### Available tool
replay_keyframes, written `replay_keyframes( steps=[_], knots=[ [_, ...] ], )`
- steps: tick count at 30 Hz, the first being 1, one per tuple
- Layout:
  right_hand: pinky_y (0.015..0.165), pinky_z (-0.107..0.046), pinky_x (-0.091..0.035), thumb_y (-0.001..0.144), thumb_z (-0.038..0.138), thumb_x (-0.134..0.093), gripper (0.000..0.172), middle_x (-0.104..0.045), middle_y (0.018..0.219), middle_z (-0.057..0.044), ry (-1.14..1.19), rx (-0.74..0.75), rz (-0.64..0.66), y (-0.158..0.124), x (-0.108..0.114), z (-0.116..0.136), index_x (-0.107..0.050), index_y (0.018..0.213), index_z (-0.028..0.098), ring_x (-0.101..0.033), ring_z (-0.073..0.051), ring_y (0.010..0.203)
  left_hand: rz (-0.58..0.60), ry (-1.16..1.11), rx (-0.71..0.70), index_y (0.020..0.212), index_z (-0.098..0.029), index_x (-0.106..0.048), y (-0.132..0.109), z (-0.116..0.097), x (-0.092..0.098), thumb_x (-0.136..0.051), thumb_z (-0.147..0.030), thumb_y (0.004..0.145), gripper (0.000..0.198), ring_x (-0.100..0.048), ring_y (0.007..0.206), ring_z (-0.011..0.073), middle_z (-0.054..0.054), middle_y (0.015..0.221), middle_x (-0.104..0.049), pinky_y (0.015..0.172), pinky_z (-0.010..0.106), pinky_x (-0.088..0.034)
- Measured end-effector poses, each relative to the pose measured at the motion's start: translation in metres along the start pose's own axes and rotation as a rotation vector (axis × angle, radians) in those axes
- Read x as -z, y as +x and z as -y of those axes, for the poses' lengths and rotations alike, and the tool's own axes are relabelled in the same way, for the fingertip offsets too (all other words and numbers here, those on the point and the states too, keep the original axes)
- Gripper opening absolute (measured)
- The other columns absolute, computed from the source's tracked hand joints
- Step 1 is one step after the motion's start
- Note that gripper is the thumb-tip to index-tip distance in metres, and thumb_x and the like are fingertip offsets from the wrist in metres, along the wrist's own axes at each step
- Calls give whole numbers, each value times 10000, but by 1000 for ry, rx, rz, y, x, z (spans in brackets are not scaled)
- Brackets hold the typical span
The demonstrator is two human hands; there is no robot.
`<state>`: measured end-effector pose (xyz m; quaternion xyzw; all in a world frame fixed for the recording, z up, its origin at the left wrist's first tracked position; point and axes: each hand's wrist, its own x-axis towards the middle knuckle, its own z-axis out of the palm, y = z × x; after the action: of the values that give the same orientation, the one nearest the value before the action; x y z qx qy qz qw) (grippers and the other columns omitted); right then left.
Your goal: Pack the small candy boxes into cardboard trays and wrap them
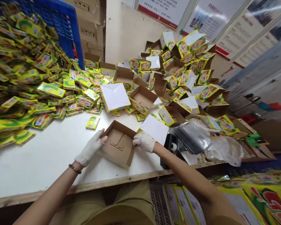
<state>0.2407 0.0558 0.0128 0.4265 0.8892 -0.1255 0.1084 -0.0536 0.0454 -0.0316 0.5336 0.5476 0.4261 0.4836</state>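
An open shallow cardboard box (pixel 118 140), brown inside with a slit flap in its base, sits on the white table before me. At its left wall is my left hand (pixel 91 149), gloved in white with bare fingertips, gripping the upper left edge. My right hand (pixel 144 141), also in a white glove, pinches the right edge of the same box. Just beyond the box lies a small yellow-green packet (pixel 93 122). Beside my right hand rests an upturned box with a white bottom (pixel 154 128).
A blue crate (pixel 71 28) and a big heap of yellow packets (pixel 37 81) fill the left. Many open boxes (pixel 173 67) are piled at the back right. A black tape dispenser (pixel 170 147) and clear plastic bags (pixel 196 137) lie right of my hand.
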Motion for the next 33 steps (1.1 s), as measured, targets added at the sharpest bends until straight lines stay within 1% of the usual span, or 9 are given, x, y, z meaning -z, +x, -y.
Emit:
replay_keyframes(
  steps=[5,10,14,16,19,22,27,30,33],
  knots=[
    [815,-315,-397,925,221,-551,155,-725,905,-39,12,32,-20,10,2,48,-702,915,189,-612,-174,843,-389,422,-351,1264,-155,-599,-36,-3,-3,-487,-515,888,533,-487,1352,297,155,1382,-580,1190,485,-332],
    [763,-232,-434,956,196,-460,224,-690,865,-10,396,199,-212,16,17,81,-684,941,191,-595,-129,798,-104,749,-533,986,-199,-677,-77,-13,-34,-410,-317,960,293,-619,1049,263,99,1081,-698,1055,511,-424],
    [987,-366,-443,815,196,-627,409,-604,1296,-150,286,-82,-346,27,15,62,-655,1223,167,-578,-255,1158,28,1061,-462,812,-180,-661,-96,-11,-48,-514,-273,915,202,-601,955,286,92,911,-677,1038,598,-366],
    [1069,-428,-413,752,170,-652,711,-405,1517,-202,272,-231,-293,29,4,55,-495,1445,161,-470,-311,1342,166,1057,-475,764,-181,-648,-102,-8,-45,-555,-250,887,169,-604,874,254,67,836,-655,966,521,-444],
    [1138,-415,-375,698,68,-561,843,-329,1576,-187,265,-276,-201,19,-24,53,-395,1520,155,-375,-286,1446,324,868,-550,739,-203,-624,-104,-5,-28,-566,-248,886,164,-627,885,207,43,894,-672,862,378,-519],
    [1179,-465,-336,641,69,-582,852,-436,1523,-128,203,-246,-261,-2,-56,53,-485,1470,241,-347,-317,1464,119,751,-684,993,-225,-663,-89,0,12,-514,-254,918,169,-595,1176,211,85,1245,-652,979,340,-515],
    [1126,-503,-412,673,99,-591,783,-504,1469,-140,142,-359,-368,-22,-73,35,-541,1431,286,-484,-367,1365,-812,836,-477,1258,-124,-565,-42,-10,161,-552,-392,877,466,-472,1353,336,179,1388,-552,1160,528,-379],
    [1097,-433,-465,737,119,-544,721,-567,1417,-134,160,-354,-374,-11,-58,32,-531,1444,262,-548,-309,1320,-1220,827,-348,1350,15,-462,-25,-55,257,-590,-429,817,705,-328,1409,463,272,1510,-365,1130,703,-285],
    [1108,-396,-461,752,134,-533,684,-544,1459,-116,167,-263,-363,11,-38,40,-557,1424,262,-509,-282,1362,-1335,1069,-541,1472,-23,-327,-5,-134,311,-639,-479,805,866,-188,1479,419,234,1622,-163,1161,679,-185]
  ],
)
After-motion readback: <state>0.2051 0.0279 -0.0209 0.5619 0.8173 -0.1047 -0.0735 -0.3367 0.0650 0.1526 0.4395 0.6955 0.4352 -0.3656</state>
